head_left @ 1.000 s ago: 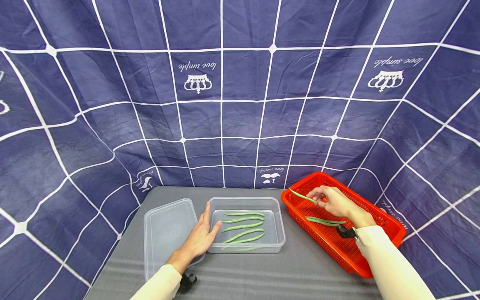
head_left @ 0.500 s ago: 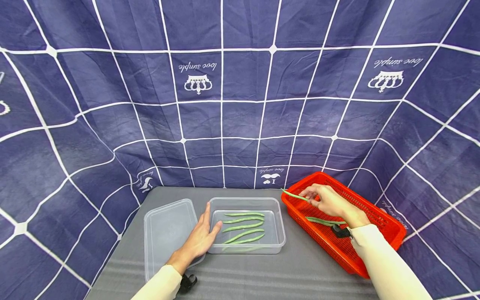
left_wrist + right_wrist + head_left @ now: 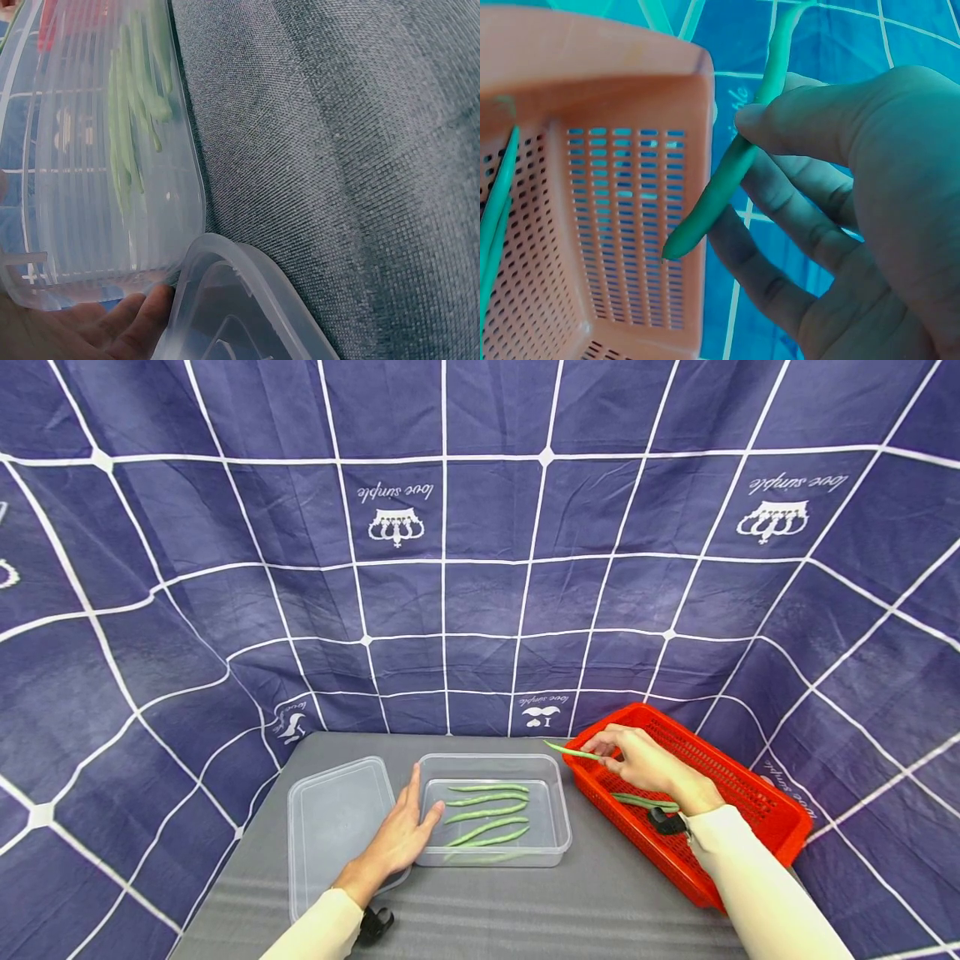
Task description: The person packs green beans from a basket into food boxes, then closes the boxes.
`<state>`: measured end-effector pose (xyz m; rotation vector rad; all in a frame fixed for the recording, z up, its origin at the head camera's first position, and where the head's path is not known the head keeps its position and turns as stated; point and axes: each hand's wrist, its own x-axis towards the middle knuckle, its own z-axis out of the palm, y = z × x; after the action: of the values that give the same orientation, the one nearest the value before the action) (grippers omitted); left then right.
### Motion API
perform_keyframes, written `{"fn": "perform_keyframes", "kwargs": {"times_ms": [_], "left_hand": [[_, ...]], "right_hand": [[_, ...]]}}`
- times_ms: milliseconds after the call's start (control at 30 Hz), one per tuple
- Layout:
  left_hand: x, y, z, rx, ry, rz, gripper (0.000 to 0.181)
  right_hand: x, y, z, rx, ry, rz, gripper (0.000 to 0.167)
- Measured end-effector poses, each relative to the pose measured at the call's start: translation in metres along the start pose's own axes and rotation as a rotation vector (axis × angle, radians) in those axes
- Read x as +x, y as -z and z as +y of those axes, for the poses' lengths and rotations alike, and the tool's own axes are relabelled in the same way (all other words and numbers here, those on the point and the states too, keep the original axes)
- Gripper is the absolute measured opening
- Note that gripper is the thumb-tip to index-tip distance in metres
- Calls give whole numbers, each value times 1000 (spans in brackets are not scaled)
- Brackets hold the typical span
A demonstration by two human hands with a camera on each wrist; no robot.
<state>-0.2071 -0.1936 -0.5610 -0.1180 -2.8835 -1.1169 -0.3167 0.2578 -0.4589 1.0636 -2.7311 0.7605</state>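
Note:
Between thumb and fingers my right hand (image 3: 637, 758) pinches one green bean (image 3: 739, 161), held above the far left end of the red basket (image 3: 780, 827). The bean's tip points left, past the basket's rim. My left hand (image 3: 405, 831) lies along the left side of a clear plastic container (image 3: 551, 827), its fingers extended against the wall. Several green beans (image 3: 487, 812) lie in the container in rows, roughly parallel. In the left wrist view the fingers (image 3: 142, 322) show behind the container's end wall.
A clear lid (image 3: 333, 827) lies flat left of the container, partly under the left hand. More green beans (image 3: 637, 800) rest in the basket below the right wrist. A grey cloth (image 3: 480, 910) covers the table, with a blue grid curtain (image 3: 480, 610) behind.
My right hand has moved left with the green bean, from over the basket's inside toward its left rim. The left hand, container and lid have stayed in place.

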Motion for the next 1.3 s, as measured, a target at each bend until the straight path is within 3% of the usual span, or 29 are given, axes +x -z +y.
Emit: {"fn": "perform_keyframes", "kwargs": {"times_ms": [633, 1000, 1300], "left_hand": [[2, 1, -1, 1, -5, -5, 94], [3, 0, -1, 5, -9, -4, 93], [2, 0, -1, -3, -5, -3, 93]], "right_hand": [[21, -17, -26, -4, 123, -40, 33], [30, -28, -40, -16, 119, -90, 37], [42, -41, -54, -23, 171, -122, 36]]}}
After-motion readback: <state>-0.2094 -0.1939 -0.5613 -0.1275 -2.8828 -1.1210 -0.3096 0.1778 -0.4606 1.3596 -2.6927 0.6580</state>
